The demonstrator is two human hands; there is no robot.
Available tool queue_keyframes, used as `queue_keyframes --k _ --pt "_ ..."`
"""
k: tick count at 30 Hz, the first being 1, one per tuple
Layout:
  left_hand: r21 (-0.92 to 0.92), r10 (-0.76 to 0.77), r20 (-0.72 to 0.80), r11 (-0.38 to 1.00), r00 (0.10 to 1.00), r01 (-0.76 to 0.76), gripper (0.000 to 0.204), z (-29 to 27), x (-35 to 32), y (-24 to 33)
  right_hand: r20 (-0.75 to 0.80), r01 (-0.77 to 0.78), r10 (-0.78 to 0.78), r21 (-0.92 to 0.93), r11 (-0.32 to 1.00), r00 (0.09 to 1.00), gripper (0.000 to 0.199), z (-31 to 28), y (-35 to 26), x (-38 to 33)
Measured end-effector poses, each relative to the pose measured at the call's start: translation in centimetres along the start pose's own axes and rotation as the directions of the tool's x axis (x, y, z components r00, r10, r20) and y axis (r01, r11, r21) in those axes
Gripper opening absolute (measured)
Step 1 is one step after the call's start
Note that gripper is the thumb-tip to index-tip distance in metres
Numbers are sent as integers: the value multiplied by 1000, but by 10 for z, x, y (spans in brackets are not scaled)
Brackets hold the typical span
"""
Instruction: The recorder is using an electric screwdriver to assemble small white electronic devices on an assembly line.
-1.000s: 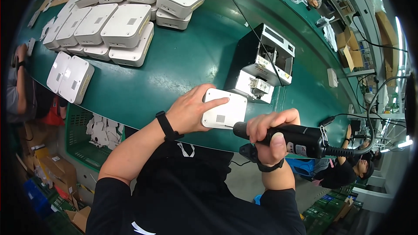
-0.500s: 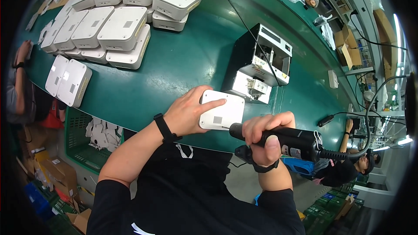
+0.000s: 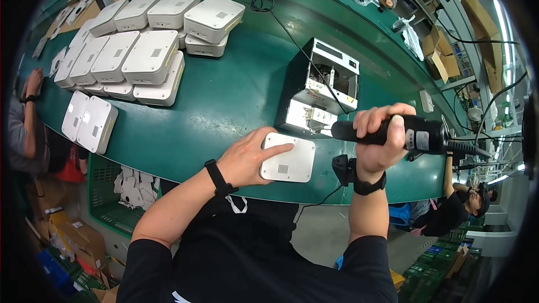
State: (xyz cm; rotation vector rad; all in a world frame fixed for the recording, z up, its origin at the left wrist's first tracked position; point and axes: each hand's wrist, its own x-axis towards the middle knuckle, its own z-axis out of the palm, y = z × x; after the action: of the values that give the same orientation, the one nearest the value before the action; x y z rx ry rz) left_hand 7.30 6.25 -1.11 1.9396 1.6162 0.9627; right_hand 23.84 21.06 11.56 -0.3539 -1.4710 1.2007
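Observation:
A white square plastic device (image 3: 288,160) with vent slots lies on the green table near its front edge. My left hand (image 3: 245,157) grips its left side, the index finger stretched across its top. In my right hand (image 3: 379,137) is a black corded electric screwdriver (image 3: 425,133), held level with its bit pointing left. The bit's tip is at the front of a black and white screw feeder (image 3: 324,87); whether it touches a screw there I cannot make out.
Stacked white devices (image 3: 150,56) fill the far left, with two more (image 3: 96,125) leaning nearer. A green crate (image 3: 109,207) of white parts stands below the table edge. A black cable (image 3: 292,39) crosses above the feeder. Co-workers sit at left, far right and right.
My right hand has lifted the screwdriver off the device's lower right corner and carried it up to the front of the screw feeder. My left hand stays on the device.

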Motion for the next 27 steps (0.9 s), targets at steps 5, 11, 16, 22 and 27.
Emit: queue_keyframes --k 5,11,16,22,27 --pt "0 3 1 1000 1000 -3 82 5 5 -1 -24 -98 98 5 995 995 19 3 11 4" --pt "-28 -4 3 1000 1000 4 82 4 6 -4 121 -225 209 135 965 970 22 13 -8 -22" --pt "-21 45 -65 999 997 -46 82 7 5 -6 280 -264 210 173 949 937 33 40 -36 -51" --pt "-22 49 -91 998 995 -51 81 10 5 -8 332 -359 317 72 931 889 42 51 -39 -64" --pt "4 46 -97 999 994 -46 78 8 4 -5 361 -345 325 -9 938 874 43 52 -32 -77"
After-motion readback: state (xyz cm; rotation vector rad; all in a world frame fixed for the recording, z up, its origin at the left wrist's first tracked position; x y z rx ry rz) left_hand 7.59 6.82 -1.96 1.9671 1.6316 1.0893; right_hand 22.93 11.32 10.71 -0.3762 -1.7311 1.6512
